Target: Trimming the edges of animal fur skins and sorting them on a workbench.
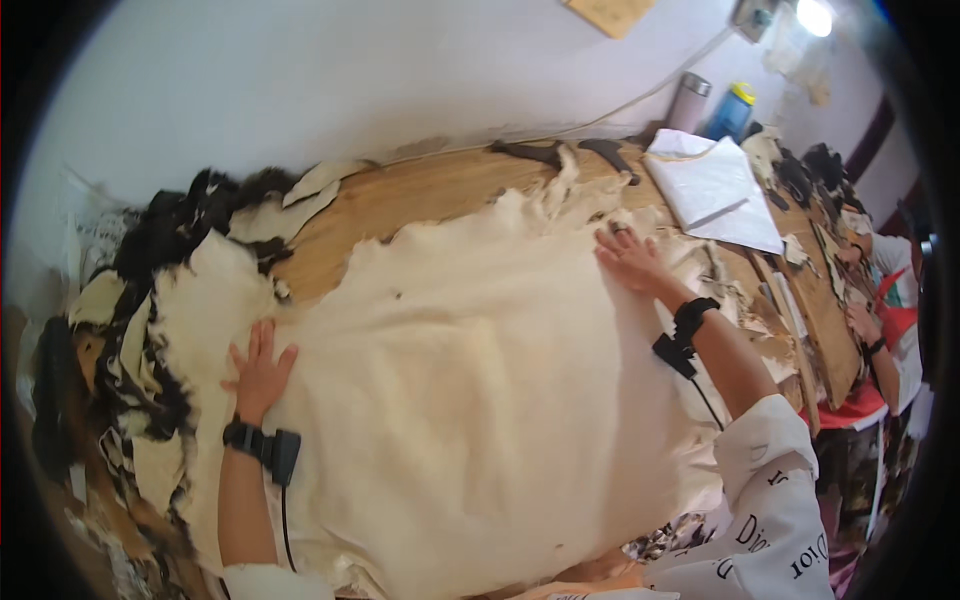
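A heap of black-and-white fur scraps (pixel 150 300) lies at the far left of the wooden bench (pixel 420 195). Next to it, the left hand (pixel 258 368) presses flat, grip released and fingers spread, on the left part of a large cream hide (pixel 470 400) that covers the bench's middle. The right hand (pixel 632 260) lies equally flat and unclenched on the hide's upper right edge. Further right sits folded white paper (pixel 715 190), with a blue bottle (pixel 732 110) behind it.

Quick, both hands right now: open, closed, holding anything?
Left hand: open, fingers spread, flat on the cream hide, gripping nothing.
Right hand: open, palm down on the same hide near its far edge, gripping nothing.
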A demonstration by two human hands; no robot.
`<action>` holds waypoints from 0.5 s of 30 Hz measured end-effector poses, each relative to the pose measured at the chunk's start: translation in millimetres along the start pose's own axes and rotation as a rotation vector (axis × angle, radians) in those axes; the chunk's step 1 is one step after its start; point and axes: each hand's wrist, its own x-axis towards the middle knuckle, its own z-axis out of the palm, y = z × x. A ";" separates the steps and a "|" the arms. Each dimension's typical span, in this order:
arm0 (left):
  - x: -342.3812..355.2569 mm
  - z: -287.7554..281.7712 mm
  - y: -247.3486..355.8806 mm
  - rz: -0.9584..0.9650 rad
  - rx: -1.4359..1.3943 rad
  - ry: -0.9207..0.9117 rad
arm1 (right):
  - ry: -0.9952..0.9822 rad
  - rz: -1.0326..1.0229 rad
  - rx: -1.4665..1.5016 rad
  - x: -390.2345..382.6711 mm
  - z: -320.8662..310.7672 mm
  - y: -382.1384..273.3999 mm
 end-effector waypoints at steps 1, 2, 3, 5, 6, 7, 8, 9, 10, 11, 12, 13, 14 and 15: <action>6.8 -1.6 2.1 -0.005 0.002 -0.008 | -0.025 0.027 -0.015 5.4 -2.1 -1.8; 14.9 -2.7 3.6 -0.007 0.005 -0.016 | -0.004 0.016 -0.027 12.5 0.8 3.4; 23.4 -3.8 1.1 -0.036 0.010 -0.023 | -0.025 0.029 -0.044 18.7 -4.3 1.3; 40.3 -4.8 -5.7 0.013 0.008 0.011 | -0.048 0.017 -0.056 32.7 -4.3 -0.7; 48.1 -4.1 -7.9 -0.009 0.011 0.002 | -0.062 -0.002 -0.055 40.6 -2.9 -0.4; 55.3 -3.8 -10.4 0.007 0.016 0.027 | -0.056 0.002 -0.060 49.0 -1.3 -0.6; 62.4 -3.1 -10.3 0.028 0.020 0.050 | -0.050 0.012 -0.068 56.0 -0.2 -0.6; 69.1 -2.9 -9.9 0.014 0.022 0.041 | -0.062 0.001 -0.068 62.8 0.3 -0.6; 75.4 -3.2 -9.1 0.018 0.022 0.050 | -0.053 0.004 -0.076 69.4 0.3 -0.6; 80.7 -3.0 -8.2 0.021 0.024 0.059 | -0.045 0.008 -0.081 75.5 1.8 -0.5; 86.1 -3.2 -7.3 0.010 0.030 0.053 | -0.034 0.003 -0.083 81.2 2.8 -0.4; 91.5 -3.6 -6.2 0.019 0.022 0.046 | -0.042 -0.005 -0.078 85.2 3.3 0.6; 96.0 -4.7 -7.8 0.025 0.018 0.043 | -0.047 0.003 -0.080 88.8 4.0 -2.0; 100.2 -5.3 -8.4 0.012 0.031 0.044 | -0.052 0.012 -0.081 92.4 4.1 -4.1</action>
